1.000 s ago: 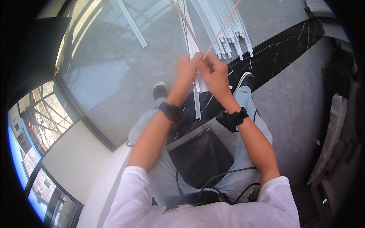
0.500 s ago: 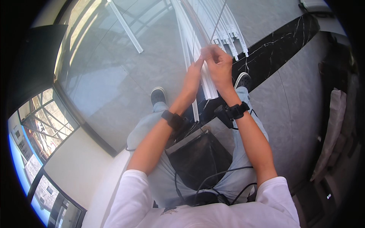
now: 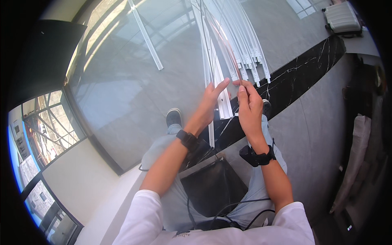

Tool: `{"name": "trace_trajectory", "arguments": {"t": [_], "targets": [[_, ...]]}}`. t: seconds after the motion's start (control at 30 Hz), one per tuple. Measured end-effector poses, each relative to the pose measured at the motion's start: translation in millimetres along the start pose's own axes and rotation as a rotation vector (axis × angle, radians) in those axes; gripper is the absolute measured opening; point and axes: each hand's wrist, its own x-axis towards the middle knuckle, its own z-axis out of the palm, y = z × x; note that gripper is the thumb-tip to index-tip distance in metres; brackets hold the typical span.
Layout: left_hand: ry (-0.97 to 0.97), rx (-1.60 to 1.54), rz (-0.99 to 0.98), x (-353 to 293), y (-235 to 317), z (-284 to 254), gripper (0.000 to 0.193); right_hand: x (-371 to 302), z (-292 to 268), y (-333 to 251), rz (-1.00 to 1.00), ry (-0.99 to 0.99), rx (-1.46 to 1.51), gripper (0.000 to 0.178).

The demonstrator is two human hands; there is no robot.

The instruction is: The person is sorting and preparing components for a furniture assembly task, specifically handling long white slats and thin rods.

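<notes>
My right hand [image 3: 250, 104] is closed, thumb against fingers, on the end of a thin reddish-brown strip [image 3: 230, 47] that runs away from me over the floor. To its left, my left hand [image 3: 207, 105] is slightly blurred, its thumb raised apart from the fingers. A thin dark strand [image 3: 210, 55] comes down to that hand's fingertips; whether they touch it I cannot tell. Below both hands lies a long white grooved profile [image 3: 224, 107], with a narrower white rail [image 3: 211, 134] beside it, partly hidden by my left hand.
Several white rails with notched ends [image 3: 256, 75] lie to the far right. A single white rail [image 3: 148, 38] lies at far left. A black marble band [image 3: 302, 67] crosses the grey floor. A dark box-like object [image 3: 214, 185] stands between my legs; a pale suitcase [image 3: 343, 18] is far right.
My hands have come apart from where they met at the fingertips. The right moved right and nearer me with the strip; the left hand's thumb has lifted. The view has shifted slightly.
</notes>
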Motion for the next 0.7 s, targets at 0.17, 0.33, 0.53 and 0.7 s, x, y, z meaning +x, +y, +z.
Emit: {"name": "trace_trajectory", "arguments": {"t": [0.17, 0.33, 0.53, 0.7], "targets": [[-0.139, -0.099, -0.004, -1.3, 3.3, -8.3, 0.073, -32.7, 18.1, 12.7, 0.0, -0.085, 0.208, 0.018], [-0.119, -0.144, 0.027, 1.0, 6.1, -6.0, 0.09, -71.7, 33.8, 28.0, 0.071, -0.145, 0.236, 0.018], [-0.113, -0.024, 0.051, -3.0, 15.9, -7.0, 0.074, -96.3, 55.3, 103.3, 0.166, -0.138, 0.17, 0.018], [-0.007, 0.105, -0.014, 6.0, 4.7, -5.9, 0.056, -109.6, 45.2, 166.0, 0.216, -0.484, -0.218, 0.018]]}}
